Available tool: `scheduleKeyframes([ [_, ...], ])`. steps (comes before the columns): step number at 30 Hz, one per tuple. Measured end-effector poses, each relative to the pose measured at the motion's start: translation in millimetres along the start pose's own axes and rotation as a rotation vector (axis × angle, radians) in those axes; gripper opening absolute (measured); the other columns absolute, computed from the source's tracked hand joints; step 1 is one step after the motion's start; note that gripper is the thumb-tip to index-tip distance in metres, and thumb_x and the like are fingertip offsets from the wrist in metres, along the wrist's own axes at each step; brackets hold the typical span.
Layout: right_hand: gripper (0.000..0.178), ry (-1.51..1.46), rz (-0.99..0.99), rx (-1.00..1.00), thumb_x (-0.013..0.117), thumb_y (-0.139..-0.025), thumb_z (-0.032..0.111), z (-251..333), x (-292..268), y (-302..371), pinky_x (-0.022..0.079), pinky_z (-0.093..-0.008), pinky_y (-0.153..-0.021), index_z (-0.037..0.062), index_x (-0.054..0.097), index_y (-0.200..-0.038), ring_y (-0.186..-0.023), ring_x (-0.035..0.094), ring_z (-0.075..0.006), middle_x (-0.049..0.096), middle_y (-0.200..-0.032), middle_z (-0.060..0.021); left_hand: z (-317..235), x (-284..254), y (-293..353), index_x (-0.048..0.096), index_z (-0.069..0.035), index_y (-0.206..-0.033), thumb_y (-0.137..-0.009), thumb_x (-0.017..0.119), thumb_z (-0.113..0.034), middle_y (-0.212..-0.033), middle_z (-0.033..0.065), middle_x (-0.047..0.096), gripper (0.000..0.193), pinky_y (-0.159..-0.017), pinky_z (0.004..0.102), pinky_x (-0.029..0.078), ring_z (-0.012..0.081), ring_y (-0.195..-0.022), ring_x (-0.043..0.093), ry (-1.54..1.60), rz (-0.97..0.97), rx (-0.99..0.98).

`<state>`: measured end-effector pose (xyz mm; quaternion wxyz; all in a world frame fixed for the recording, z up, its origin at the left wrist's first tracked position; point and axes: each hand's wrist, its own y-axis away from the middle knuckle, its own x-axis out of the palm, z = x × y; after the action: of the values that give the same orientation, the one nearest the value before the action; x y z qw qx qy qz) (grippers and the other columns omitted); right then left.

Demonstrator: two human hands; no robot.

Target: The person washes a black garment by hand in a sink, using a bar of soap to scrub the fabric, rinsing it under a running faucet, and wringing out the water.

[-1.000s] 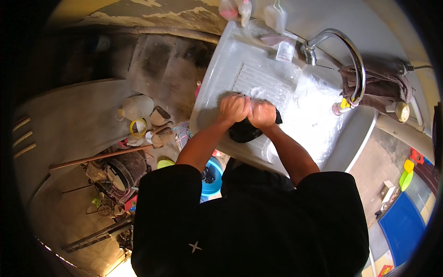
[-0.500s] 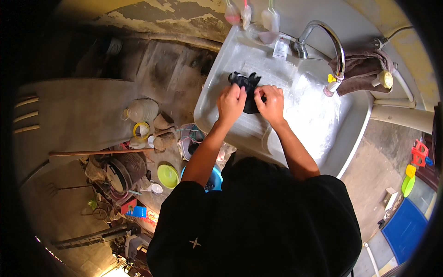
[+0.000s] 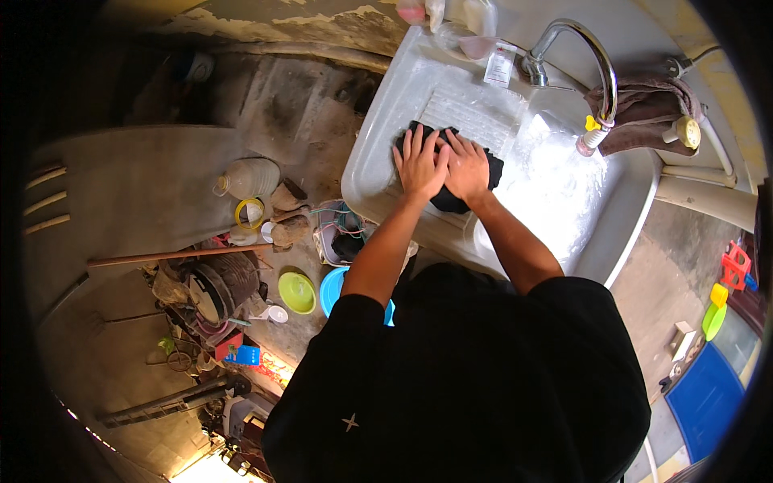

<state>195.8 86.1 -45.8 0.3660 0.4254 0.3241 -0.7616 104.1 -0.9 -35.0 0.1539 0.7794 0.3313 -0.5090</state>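
Observation:
A black cloth (image 3: 449, 202) lies bunched on the ribbed washboard (image 3: 473, 113) in the left part of the white sink (image 3: 366, 153). My left hand (image 3: 420, 167) rests flat on top of it with the fingers stretched out. Beside it, my right hand (image 3: 468, 170) also presses down on the cloth, palm low and fingers extended, the two hands touching near the thumbs. Cloth shows on both sides of the hands and below them; the part under the palms is hidden.
A curved chrome faucet (image 3: 605, 60) stands over the bright, wet basin at the right. A brown towel (image 3: 644, 105) hangs behind it. At the back sit a small packet (image 3: 500, 64) and a clear bowl (image 3: 453, 40). On the floor left are a green basin (image 3: 297, 293) and a blue one (image 3: 332, 291).
Both hands have gone from pinching up the cloth to lying flat on it. The cloth is now more spread out and bunched lower under the palms. The view has shifted slightly.

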Motion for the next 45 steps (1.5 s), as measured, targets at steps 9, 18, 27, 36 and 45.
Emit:
scheduleKeyframes([
  [9,0.021,-0.072,-0.253,0.0,0.063,-0.088,0.027,10.3,-8.9,32.1,0.046,-0.039,-0.08,0.0149,0.072,-0.103,-0.085,0.063,-0.0247,0.067,-0.1,-0.008,-4.8,-1.6,30.8,0.061,-0.009,-0.1,-0.089,0.053,-0.029,-0.101,0.0129,0.059,0.025,-0.084,0.0476,0.04,0.0349,-0.098,0.054,0.032,-0.013,0.042],
  [18,0.021,-0.17,-0.099,0.101,0.057,-0.09,0.026,-11.5,20.5,-11.3,0.051,-0.0437,-0.054,0.0082,0.063,-0.081,-0.05,0.061,-0.0335,0.061,-0.057,-0.0129,28.5,14.8,-31.0,0.059,-0.01,-0.082,-0.091,0.052,-0.029,-0.081,0.0125,0.063,0.022,-0.066,0.0476,0.05,0.033,-0.072,0.062,0.258,-0.079,0.334],
  [27,0.026,-0.226,-0.185,0.035,0.061,-0.093,0.035,-13.5,2.6,-4.2,0.051,-0.0436,-0.064,0.0099,0.068,-0.089,-0.062,0.065,-0.0351,0.068,-0.068,-0.0121,34.0,16.1,-30.3,0.072,-0.006,-0.096,-0.096,0.048,-0.051,-0.087,0.0239,0.068,0.052,-0.075,0.0502,0.05,0.0428,-0.083,0.066,0.212,0.052,-0.5],
  [36,0.036,-0.004,-0.167,0.311,0.072,-0.085,0.042,-32.6,-26.2,56.7,0.047,-0.0446,-0.08,0.008,0.068,-0.096,-0.093,0.063,-0.0301,0.066,-0.098,-0.0139,35.5,-59.9,-40.0,0.066,-0.005,-0.104,-0.092,0.071,-0.035,-0.09,0.0062,0.066,0.033,-0.085,0.0337,0.049,0.0204,-0.094,0.062,1.668,-0.399,-0.897],
  [45,0.033,-1.267,-0.206,0.659,0.065,-0.097,0.031,-13.2,-20.9,19.9,0.038,-0.0233,-0.063,0.0021,0.067,-0.081,-0.066,0.044,-0.006,0.054,-0.071,0.0082,-18.5,-165.5,-38.8,0.028,-0.014,-0.06,-0.104,0.049,-0.036,-0.065,0.0026,0.032,0.053,-0.072,0.0339,0.035,0.0239,-0.075,0.042,2.004,0.008,-0.013],
])
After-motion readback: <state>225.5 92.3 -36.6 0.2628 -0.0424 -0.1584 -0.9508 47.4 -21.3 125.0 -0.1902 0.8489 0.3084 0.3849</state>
